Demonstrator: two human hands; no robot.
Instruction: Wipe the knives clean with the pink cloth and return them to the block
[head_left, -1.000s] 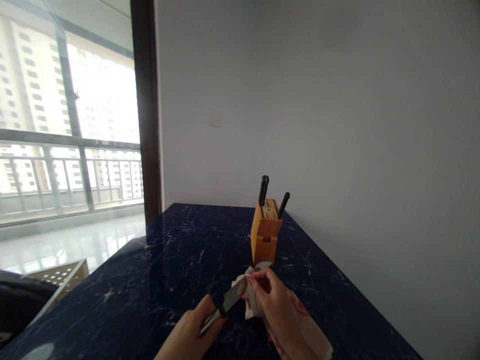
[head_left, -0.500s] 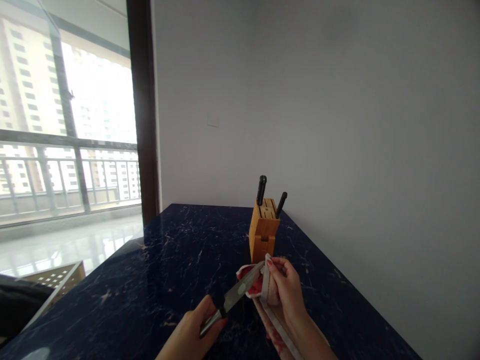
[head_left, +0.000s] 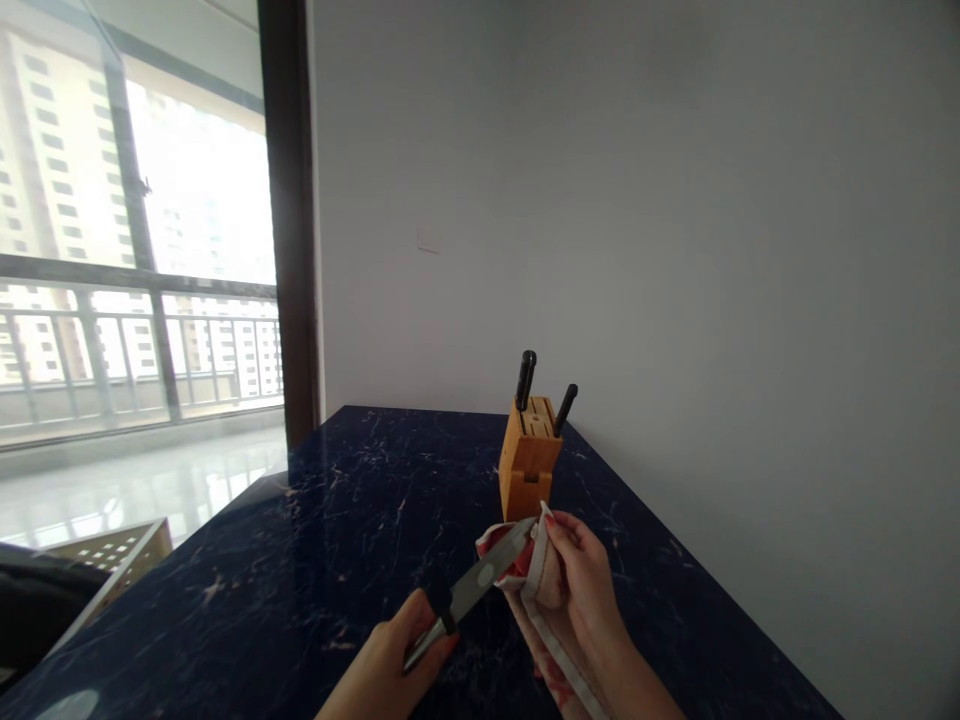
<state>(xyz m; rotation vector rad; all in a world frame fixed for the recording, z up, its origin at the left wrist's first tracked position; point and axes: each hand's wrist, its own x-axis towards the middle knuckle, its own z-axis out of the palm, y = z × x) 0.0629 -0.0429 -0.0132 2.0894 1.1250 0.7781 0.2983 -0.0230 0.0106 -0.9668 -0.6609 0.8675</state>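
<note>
My left hand (head_left: 390, 665) grips the dark handle of a kitchen knife (head_left: 480, 580), whose steel blade points up and to the right. My right hand (head_left: 581, 585) holds a red and white cloth (head_left: 525, 575) pinched around the blade's tip. The cloth's tail hangs down under my right wrist. Both hands are above the dark blue marbled countertop (head_left: 360, 530). Just behind them stands a wooden knife block (head_left: 529, 465) with two black handles sticking out of it.
A grey wall runs along the right side and back of the counter. To the left is a large window with a dark frame (head_left: 289, 220). A perforated beige box (head_left: 112, 550) sits low on the left beyond the counter edge.
My right hand slid with the cloth from the middle of the blade up to its tip. The left hand and knife stayed nearly still.
</note>
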